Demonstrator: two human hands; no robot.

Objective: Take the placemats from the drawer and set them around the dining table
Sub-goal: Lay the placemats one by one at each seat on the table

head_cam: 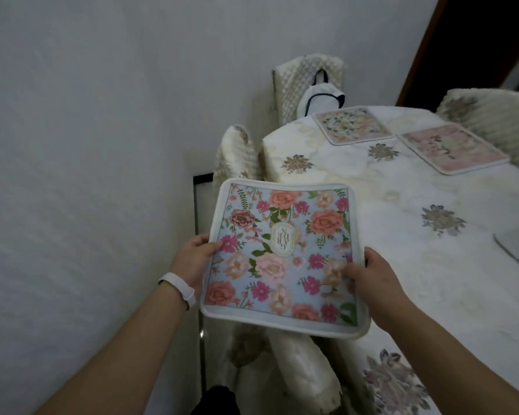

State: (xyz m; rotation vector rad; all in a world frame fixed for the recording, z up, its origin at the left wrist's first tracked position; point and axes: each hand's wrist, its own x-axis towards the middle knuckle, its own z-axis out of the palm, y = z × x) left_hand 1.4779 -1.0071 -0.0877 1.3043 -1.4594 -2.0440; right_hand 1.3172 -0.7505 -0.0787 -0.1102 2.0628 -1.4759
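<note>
The left hand and right hand, thumbs pinched on top, are being used to grip opposite edges of the square blue flowered cloth placemat above the white-clothed dining table's near-left edge, where it is seemingly being positioned for lowering flat.

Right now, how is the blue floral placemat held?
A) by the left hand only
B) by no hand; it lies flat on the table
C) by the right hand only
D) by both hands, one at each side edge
D: the left hand grips the left edge of the blue floral placemat and the right hand grips its right edge.
</note>
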